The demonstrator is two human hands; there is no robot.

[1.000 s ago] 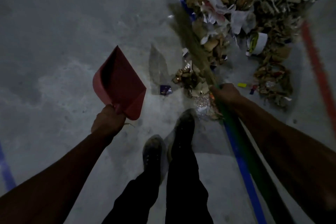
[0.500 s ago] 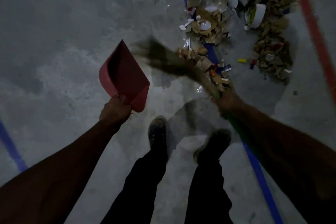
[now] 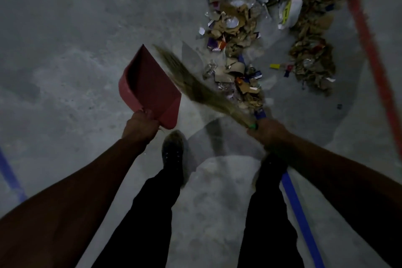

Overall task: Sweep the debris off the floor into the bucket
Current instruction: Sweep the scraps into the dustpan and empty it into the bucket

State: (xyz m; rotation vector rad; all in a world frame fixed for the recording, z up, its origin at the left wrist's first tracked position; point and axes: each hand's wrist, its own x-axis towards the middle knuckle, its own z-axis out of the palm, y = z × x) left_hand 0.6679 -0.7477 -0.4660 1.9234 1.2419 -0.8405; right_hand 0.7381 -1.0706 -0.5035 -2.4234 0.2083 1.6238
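My left hand (image 3: 140, 125) grips the handle of a red dustpan (image 3: 150, 88), held up off the concrete floor with its mouth pointing away from me. My right hand (image 3: 266, 131) grips a straw broom (image 3: 202, 91) near its green binding. The blurred bristles point up and left, their tips just beside the dustpan's right edge. A big pile of debris (image 3: 261, 13), cardboard scraps, paper and wrappers, lies ahead on the right. A smaller clump of scraps (image 3: 239, 80) sits just beyond the broom. No bucket is in view.
A blue floor line (image 3: 302, 217) runs from the debris past my right leg. A red line (image 3: 374, 54) runs along the right side, another blue line (image 3: 10, 176) at far left. My two dark shoes (image 3: 173, 148) stand on the floor between my arms.
The broom swung from the debris pile leftward across to the dustpan. The small clump shifted nearer along the blue line. My feet stepped apart and the dustpan stayed raised.
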